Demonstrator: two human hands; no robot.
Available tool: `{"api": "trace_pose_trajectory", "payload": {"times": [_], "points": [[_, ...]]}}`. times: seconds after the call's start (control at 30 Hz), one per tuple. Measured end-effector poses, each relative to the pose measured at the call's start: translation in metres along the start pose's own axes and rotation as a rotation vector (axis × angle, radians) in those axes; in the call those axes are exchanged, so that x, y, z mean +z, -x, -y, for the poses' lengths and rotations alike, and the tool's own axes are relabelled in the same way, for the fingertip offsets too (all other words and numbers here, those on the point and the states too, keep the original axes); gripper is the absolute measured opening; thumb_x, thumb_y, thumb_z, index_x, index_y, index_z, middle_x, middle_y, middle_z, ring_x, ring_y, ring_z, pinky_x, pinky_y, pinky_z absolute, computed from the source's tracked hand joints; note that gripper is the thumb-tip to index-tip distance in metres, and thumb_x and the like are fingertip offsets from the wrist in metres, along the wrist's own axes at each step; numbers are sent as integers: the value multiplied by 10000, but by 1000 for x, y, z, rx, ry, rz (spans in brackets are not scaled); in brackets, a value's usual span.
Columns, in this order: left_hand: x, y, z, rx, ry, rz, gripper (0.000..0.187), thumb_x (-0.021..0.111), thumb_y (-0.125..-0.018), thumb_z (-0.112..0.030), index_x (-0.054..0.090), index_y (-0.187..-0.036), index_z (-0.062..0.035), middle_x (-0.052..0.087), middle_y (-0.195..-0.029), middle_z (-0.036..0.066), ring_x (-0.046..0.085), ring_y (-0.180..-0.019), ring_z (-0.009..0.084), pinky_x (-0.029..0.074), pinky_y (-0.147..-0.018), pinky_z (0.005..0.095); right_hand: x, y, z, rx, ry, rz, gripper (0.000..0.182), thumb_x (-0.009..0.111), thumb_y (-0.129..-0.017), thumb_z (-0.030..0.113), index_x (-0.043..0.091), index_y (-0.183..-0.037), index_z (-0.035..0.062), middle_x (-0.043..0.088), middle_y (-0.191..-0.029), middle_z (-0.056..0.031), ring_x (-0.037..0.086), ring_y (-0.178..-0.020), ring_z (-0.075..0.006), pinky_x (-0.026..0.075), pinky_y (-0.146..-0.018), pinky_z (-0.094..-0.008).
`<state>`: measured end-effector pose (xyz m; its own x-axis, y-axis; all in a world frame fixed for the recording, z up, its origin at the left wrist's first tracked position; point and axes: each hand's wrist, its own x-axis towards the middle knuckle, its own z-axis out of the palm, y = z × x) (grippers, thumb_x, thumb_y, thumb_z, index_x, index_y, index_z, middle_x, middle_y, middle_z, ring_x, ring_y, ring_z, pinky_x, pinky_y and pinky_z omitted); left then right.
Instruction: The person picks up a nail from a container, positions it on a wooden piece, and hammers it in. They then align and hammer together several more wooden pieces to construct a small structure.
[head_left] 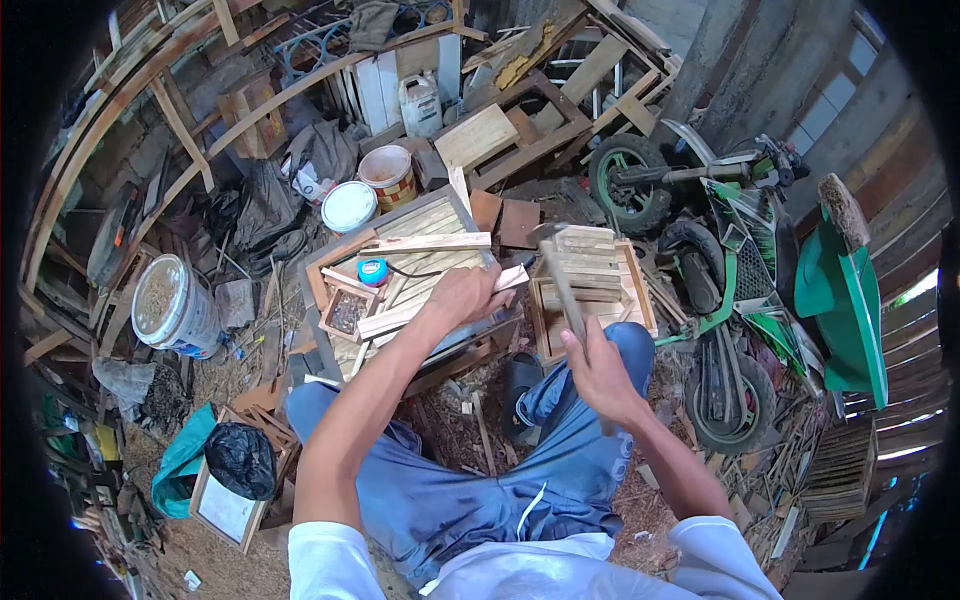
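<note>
My left hand [466, 295] is closed on a narrow wooden strip [392, 318], holding it over a slatted wooden work surface [428, 222]. My right hand [600, 372] grips a hammer [569, 300] by its handle, its head raised to the right of the strip's end. On the slatted surface, a small wooden box [347, 312] holds small pieces that look like nails. Beside it sits a round blue container [372, 271], and another wooden strip [425, 243] lies behind. A shallow wooden frame with slats [640, 290] rests beyond my right knee.
A small green motorbike [728, 285] stands at right, with a green plastic piece [850, 290] beyond it. Buckets [180, 300] [388, 172] and a white-lidded pail [349, 206] are at left and back. Scrap wood and shavings cover the floor [240, 375].
</note>
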<state>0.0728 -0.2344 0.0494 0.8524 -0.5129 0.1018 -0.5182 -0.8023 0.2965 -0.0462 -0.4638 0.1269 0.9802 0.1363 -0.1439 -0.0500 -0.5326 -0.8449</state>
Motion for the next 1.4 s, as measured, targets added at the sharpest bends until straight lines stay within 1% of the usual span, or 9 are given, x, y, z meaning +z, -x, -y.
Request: {"api": "trace_pose_trajectory", "payload": {"times": [0.03,0.13,0.23,0.27,0.4,0.93,1.03,1.2,1.4], "points": [[1,1,-1,4,4,0,438,561,-926,-447,523,-1066,-33,639,-679,248,643,-670,451,512,-623,535,1,-1,-7,-43,109,-13,277,498,-1016,233,503,-1165,-1,549,-663,-122,538,-556,-232,446,-569,-388],[3,3,-4,12,15,-3,426,569,-922,-437,519,-1063,-37,636,-678,250,640,-671,453,508,-629,539,-4,7,5,-28,157,8,241,490,-1019,226,491,-1100,-2,531,-659,-176,544,-553,-295,423,-565,-409],[0,6,-5,8,43,-9,415,575,-918,-427,518,-1062,-43,636,-688,255,640,-688,456,505,-647,542,-9,16,30,-97,126,-70,235,468,-1019,213,448,-1056,-19,587,-682,-259,610,-695,-476,440,-585,-481],[-2,7,-5,8,54,-12,411,577,-916,-424,518,-1061,-44,636,-691,257,640,-694,457,504,-654,544,-2,15,20,-143,138,-115,215,473,-1012,198,428,-1043,-10,580,-670,-280,599,-707,-503,440,-602,-521],[0,6,-5,-24,64,5,402,577,-916,-417,517,-1065,-49,640,-702,258,643,-709,459,507,-668,541,9,4,-17,43,305,43,205,485,-995,176,409,-1042,-9,571,-680,-327,569,-702,-536,402,-608,-599],[4,9,-13,-73,21,29,413,581,-916,-397,510,-1120,-46,647,-697,245,650,-692,445,517,-641,534,-4,7,8,-113,194,-100,196,498,-986,128,404,-1021,-41,545,-628,-326,559,-660,-538,386,-566,-590],[1,10,-15,-71,27,20,406,575,-923,-391,508,-1130,-48,648,-699,242,649,-690,442,515,-639,534,2,-3,-16,-42,305,28,197,500,-988,134,404,-1018,-36,536,-617,-322,549,-649,-539,362,-562,-584],[5,11,-13,-59,6,8,413,570,-926,-401,513,-1133,-47,647,-691,235,649,-684,440,515,-627,532,-4,6,6,-64,181,-34,224,502,-984,158,396,-1020,-36,541,-612,-319,549,-633,-531,376,-562,-595],[4,7,-13,-55,-8,-6,416,566,-926,-411,531,-1099,-35,649,-691,232,653,-679,431,524,-621,519,3,-1,-16,-107,252,21,222,496,-984,160,389,-1015,-32,541,-608,-319,549,-633,-535,377,-554,-601]]}}
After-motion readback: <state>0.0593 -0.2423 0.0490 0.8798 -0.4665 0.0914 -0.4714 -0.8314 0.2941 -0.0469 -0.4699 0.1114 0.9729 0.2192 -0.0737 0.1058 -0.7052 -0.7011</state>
